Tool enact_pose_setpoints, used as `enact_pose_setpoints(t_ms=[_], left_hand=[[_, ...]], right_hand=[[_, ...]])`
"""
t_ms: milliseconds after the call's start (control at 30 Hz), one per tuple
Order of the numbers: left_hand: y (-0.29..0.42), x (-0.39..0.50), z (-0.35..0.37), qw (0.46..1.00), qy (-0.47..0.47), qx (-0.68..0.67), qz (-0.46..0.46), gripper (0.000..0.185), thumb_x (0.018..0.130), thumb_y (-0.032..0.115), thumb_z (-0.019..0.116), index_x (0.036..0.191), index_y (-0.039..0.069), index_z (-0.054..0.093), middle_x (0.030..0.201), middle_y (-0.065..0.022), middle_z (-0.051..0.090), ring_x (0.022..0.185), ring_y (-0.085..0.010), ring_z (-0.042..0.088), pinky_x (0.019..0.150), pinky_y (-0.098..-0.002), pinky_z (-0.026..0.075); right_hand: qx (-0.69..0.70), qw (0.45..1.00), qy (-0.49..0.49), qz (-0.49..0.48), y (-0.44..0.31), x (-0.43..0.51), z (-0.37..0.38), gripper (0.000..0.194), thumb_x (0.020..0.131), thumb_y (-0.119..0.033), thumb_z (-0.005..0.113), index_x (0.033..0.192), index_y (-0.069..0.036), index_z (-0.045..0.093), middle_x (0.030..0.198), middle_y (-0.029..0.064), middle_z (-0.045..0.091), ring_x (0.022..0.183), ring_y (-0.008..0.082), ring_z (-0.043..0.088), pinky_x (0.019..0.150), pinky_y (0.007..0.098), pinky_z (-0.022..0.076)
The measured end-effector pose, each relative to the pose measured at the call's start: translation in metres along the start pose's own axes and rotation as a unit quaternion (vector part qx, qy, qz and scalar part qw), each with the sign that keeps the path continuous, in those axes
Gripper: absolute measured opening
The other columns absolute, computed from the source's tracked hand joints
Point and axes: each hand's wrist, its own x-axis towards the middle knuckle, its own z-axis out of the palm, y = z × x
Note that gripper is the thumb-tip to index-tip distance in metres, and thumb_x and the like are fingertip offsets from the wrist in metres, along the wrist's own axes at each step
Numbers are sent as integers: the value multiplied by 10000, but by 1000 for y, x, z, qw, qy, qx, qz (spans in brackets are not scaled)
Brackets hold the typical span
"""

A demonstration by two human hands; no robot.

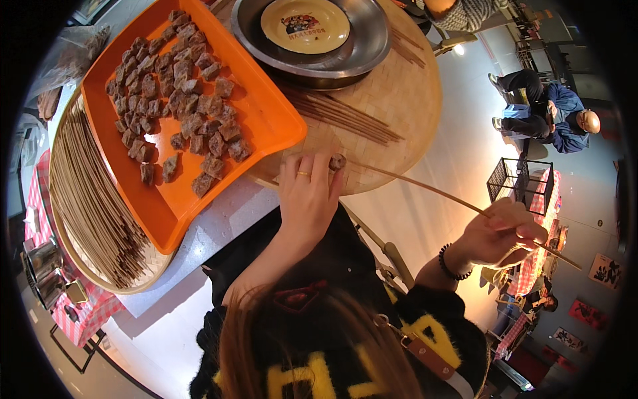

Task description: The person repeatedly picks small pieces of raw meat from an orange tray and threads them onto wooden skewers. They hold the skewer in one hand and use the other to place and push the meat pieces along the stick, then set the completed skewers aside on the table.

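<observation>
My left hand (306, 192) pinches a small rounded brown lump (337, 161) between thumb and fingers, over the near edge of a round woven bamboo tray (418, 114). A thin brown stick (428, 187) runs from my right hand (506, 232) toward that lump. Its far tip is close to the lump; whether it touches or enters it, I cannot tell. Left of my left hand, an orange plastic tray (269, 129) carries many rough brown lumps (184, 95). Several loose sticks (349, 117) lie on the woven tray beyond my hands.
A metal basin (369, 45) holding a cream plate (336, 30) stands on the woven tray. Another round tray (154, 277) bears a thick bundle of sticks (89, 194), partly under the orange tray. Someone's sleeved arm (463, 15) shows at top right; a seated person (563, 109) is farther off.
</observation>
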Motion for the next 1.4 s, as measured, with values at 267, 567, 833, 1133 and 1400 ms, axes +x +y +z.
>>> enact_pose_setpoints(t_ms=[267,567,833,1133,1400], left_hand=[[-7,2,-3,997,32,65,-5,436,775,136,812,1184,99,665,968,-46,676,936,-271,603,790,-394,449],[-7,2,-4,997,22,67,-7,451,768,112,836,1185,77,666,1005,-46,705,948,-278,613,799,-393,461],[-6,2,-5,998,25,56,-9,470,754,95,831,1193,82,665,981,-53,694,949,-283,619,801,-390,466],[-7,2,-3,998,27,51,-15,468,749,98,825,1189,103,664,983,-61,685,939,-288,615,791,-397,465],[-6,3,-3,998,17,57,-15,479,757,112,821,1206,93,655,974,-66,686,945,-291,614,791,-403,465]], right_hand=[[14,990,-140,-5,1,2,38,372,1102,-417,433,1078,-55,518,710,137,684,534,194,545,497,329,465],[-18,983,-183,20,-2,0,47,362,1093,-432,438,1033,-77,483,726,119,704,529,200,562,521,329,472],[-17,972,-231,28,-7,13,59,331,1089,-389,481,1037,-63,494,734,130,711,548,212,603,552,344,491],[-40,962,-255,85,4,36,87,306,1111,-272,489,1014,15,529,746,134,700,633,169,623,586,264,487],[-66,947,-294,112,14,36,93,249,1105,-198,511,1017,26,576,802,101,712,667,108,620,621,232,508]])
